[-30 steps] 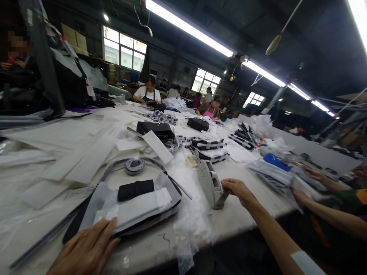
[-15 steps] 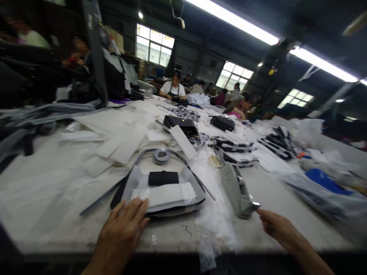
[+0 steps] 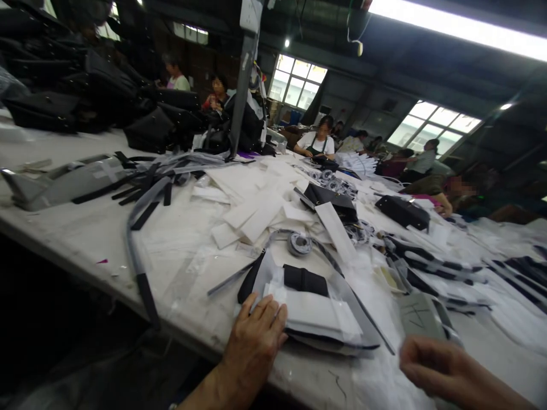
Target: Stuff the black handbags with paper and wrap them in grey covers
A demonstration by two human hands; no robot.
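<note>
Pretty dim tbh, tube light [image 3: 461, 27] glaring overhead right, far windows [image 3: 298, 69] washed out, right hand [image 3: 436, 364] blurry, near left almost black.

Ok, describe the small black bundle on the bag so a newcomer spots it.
On the white table, find the flat bag the left hand touches. On it, just beyond a flat white packet, lies a small oblong bundle. Its solid black colour and the band across its middle set it apart from that packet.

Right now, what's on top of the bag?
On the bag: a black piece and a white sheet, with the left hand at the sheet's left end. What lies beneath them is covered.
</note>
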